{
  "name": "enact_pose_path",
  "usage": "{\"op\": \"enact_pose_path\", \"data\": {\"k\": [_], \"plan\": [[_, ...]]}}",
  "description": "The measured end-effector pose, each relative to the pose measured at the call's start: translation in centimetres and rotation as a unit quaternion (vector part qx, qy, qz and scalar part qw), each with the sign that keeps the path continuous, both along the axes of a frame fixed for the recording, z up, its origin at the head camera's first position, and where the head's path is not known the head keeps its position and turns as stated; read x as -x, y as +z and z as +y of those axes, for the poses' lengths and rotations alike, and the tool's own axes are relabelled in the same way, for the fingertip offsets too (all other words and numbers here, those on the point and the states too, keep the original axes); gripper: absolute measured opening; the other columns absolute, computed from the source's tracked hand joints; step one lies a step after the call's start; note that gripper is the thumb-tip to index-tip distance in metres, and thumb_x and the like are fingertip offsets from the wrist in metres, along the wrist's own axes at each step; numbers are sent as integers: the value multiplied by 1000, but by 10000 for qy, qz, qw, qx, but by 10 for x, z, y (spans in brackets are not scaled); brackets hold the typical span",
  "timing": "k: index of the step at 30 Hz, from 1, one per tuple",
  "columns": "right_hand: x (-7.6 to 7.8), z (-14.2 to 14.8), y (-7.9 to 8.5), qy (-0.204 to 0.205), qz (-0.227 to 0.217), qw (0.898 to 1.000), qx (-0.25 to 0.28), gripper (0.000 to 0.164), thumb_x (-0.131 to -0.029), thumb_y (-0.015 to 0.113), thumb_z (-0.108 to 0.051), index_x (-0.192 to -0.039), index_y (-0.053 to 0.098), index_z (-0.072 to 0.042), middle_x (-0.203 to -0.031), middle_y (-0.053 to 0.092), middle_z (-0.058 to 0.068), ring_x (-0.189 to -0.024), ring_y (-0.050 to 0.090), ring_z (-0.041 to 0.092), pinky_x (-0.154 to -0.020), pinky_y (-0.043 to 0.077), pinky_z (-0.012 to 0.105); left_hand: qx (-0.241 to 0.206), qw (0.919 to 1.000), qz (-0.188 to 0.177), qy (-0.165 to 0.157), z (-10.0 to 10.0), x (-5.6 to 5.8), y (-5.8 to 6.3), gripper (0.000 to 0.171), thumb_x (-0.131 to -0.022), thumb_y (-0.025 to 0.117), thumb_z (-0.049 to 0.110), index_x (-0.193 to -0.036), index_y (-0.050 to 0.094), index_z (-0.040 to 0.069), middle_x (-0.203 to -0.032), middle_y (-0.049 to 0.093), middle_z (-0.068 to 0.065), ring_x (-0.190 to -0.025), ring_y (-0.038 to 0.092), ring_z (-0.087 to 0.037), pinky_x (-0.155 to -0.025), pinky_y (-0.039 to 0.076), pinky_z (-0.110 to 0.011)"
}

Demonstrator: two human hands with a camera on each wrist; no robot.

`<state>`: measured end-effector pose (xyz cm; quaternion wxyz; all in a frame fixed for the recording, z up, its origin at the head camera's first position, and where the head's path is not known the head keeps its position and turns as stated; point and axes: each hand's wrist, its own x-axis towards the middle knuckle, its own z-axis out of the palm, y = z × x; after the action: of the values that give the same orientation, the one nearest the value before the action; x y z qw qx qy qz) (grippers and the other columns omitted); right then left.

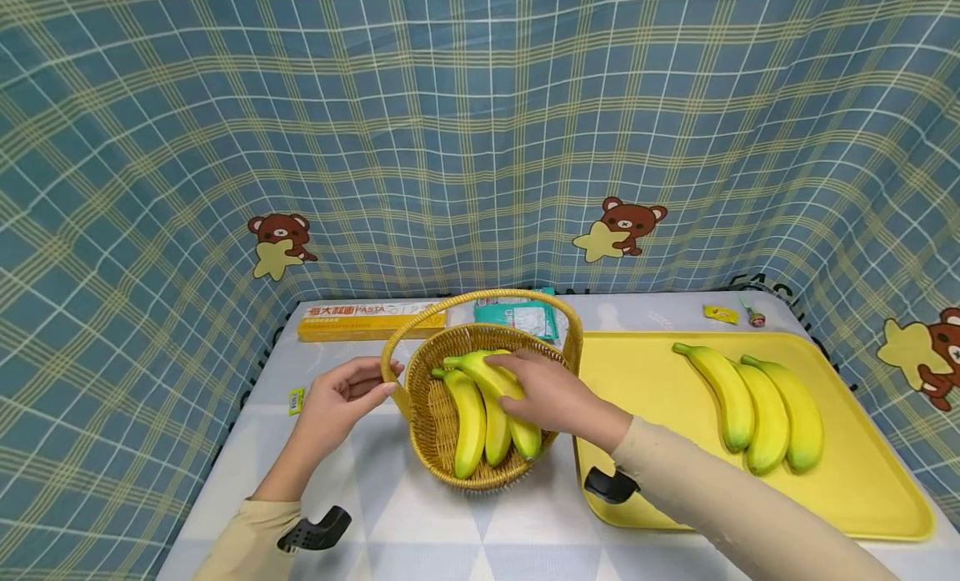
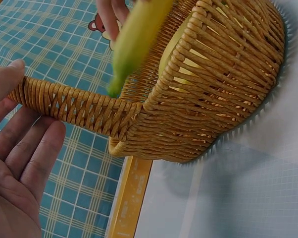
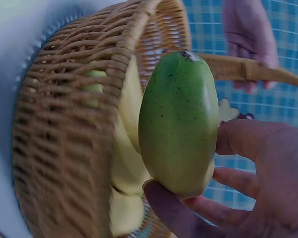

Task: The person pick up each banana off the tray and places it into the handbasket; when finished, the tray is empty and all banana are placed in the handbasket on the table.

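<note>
A wicker basket (image 1: 487,483) with an arched handle (image 2: 72,104) stands mid-table. My left hand (image 1: 337,402) holds the handle's left side, thumb on one face and fingers behind it. Over the basket, my right hand (image 1: 551,393) grips a yellow banana (image 1: 491,385) between thumb and fingers. Its green blunt end (image 3: 178,99) faces the right wrist camera, and its stem points to the left in the head view. Beneath it, other bananas (image 1: 468,423) lie inside the basket, partly covered by the held one.
To the right lies a yellow tray (image 1: 637,381) bearing three bananas (image 1: 765,423). Behind the basket are a pasta box (image 1: 360,324) and a teal packet (image 1: 528,317). A small yellow packet (image 1: 720,313) sits beyond the tray, a green one (image 1: 296,401) at left. A plaid curtain (image 1: 465,147) closes the back.
</note>
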<state>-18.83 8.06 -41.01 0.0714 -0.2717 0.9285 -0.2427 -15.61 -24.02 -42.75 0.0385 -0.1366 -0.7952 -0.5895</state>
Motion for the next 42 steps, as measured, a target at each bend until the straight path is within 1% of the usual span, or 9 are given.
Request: {"op": "enact_pose_path", "data": {"k": [4, 8, 11, 15, 21, 25, 32, 38, 42], "plan": [[5, -21, -12, 12, -161, 9998, -75, 57, -96, 70, -26, -149, 52, -16, -143, 56, 17, -122, 60, 32, -93, 55, 44, 1, 10000, -11, 3, 0, 0, 0, 31, -95, 75, 14, -124, 69, 5, -121, 71, -17, -106, 71, -13, -88, 61, -29], [4, -39, -20, -125, -222, 9996, -79, 58, -97, 72, -30, -149, 52, -15, -140, 55, 20, -98, 66, 26, -77, 58, 39, 61, 10000, 0, 47, -1, 1, 0, 31, -95, 75, 15, -123, 70, 6, -120, 72, -15, -105, 71, -13, -87, 61, -29], [3, -50, -24, -150, -259, 9995, -87, 64, -96, 73, -37, -152, 50, -15, -141, 52, 20, -93, 65, 23, -73, 57, 35, 42, 10000, 18, 32, -1, 1, -1, 30, -95, 75, 14, -123, 70, 6, -119, 72, -15, -105, 72, -14, -87, 61, -30], [1, -58, -26, -36, -310, 9995, -49, 71, -95, 73, -42, -154, 46, -14, -146, 48, 21, -105, 66, 29, -87, 59, 39, -19, 10000, 11, -25, 0, 2, -1, 29, -95, 75, 13, -123, 70, 5, -120, 71, -16, -105, 72, -15, -87, 61, -31], [-2, -59, -28, -39, -227, 9997, 0, 73, -95, 71, -46, -155, 45, -16, -146, 48, 20, -102, 67, 31, -86, 59, 41, 1, 10000, 60, -4, -1, 2, -2, 29, -95, 75, 13, -122, 70, 6, -119, 72, -15, -105, 72, -14, -87, 61, -30], [-4, -52, -28, -148, -189, 9995, 194, 70, -96, 70, -46, -155, 45, -19, -146, 49, 18, -105, 66, 31, -86, 59, 42, -2, 10000, 52, -35, -1, 2, -2, 29, -95, 74, 13, -122, 70, 5, -120, 71, -16, -105, 72, -15, -87, 61, -30], [-12, -24, -24, -113, -84, 9989, 458, 60, -97, 70, -40, -151, 51, -19, -140, 54, 15, -90, 64, 21, -74, 55, 37, 32, 10000, -9, 12, 0, 1, -1, 30, -95, 75, 15, -123, 70, 6, -120, 72, -14, -106, 72, -13, -88, 61, -29], [-23, 11, -19, -299, 183, 9963, 788, 53, -97, 73, -32, -145, 58, -17, -133, 59, 9, -100, 65, 23, -78, 57, 37, 19, 10000, 10, -4, 0, 1, -1, 30, -95, 75, 14, -123, 70, 6, -120, 71, -14, -106, 71, -14, -88, 61, -29], [-29, 38, -17, -473, 379, 9951, 787, 49, -97, 72, -31, -142, 60, -19, -132, 60, 5, -100, 65, 20, -79, 56, 37, -14, 10000, -25, 0, 0, 0, -1, 31, -95, 75, 14, -124, 70, 5, -121, 71, -15, -106, 72, -14, -88, 61, -30]]}}
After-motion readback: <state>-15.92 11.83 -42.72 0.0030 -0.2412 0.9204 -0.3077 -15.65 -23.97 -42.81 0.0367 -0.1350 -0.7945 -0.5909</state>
